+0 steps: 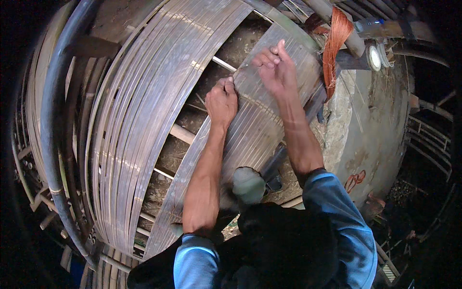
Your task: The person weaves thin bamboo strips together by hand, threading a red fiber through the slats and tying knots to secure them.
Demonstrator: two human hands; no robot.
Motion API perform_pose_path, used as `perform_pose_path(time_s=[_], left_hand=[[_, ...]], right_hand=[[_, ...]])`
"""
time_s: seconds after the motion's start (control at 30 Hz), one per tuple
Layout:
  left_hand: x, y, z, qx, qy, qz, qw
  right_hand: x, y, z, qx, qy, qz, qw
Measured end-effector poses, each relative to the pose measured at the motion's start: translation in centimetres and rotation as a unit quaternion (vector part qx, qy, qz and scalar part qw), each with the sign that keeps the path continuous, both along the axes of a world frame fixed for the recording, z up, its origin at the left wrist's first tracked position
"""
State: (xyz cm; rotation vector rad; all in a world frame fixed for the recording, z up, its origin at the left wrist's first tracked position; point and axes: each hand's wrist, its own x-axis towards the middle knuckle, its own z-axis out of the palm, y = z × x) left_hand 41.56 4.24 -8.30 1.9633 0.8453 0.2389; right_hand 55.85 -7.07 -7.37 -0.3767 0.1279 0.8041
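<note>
Strand (243, 66) by the left hand (222, 102) looks faint.

Left hand (222, 103): curled closed | right hand (276, 71): blurred, perhaps pinching | forearms (206, 176) extended

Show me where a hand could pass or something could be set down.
The grey concrete slab looks mostly bare above the orange loop. A hand might pass through the gap between the left slatted panel and right slatted panel, avoiding its crossing rods. It's crowded around the left hand, right hand and hanging orange strands.
</note>
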Motion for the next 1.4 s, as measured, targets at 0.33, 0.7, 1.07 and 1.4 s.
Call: perform_pose_path(time_s=[0.33,0.7,1.07,1.4], left_hand=[[-1.7,1.3,0.5,-0.013,0.005,-0.025,1.000],[-26.6,15.6,8.6,0.238,0.149,-0.378,0.882],[-43.5,8.4,9.4,0.250,0.190,-0.071,0.947],[-41.2,1.1,2.7,0.234,0.004,0.073,0.970]], right_hand=[[-5.8,-3.2,1.4,-0.212,-0.134,-0.009,0.968],[-7.9,-25.2,5.1,-0.784,-0.340,0.165,0.492],[-26.8,6.7,5.1,-0.342,-0.744,0.278,0.502],[-27.7,10.1,0.9,-0.306,-0.813,0.307,0.389]])
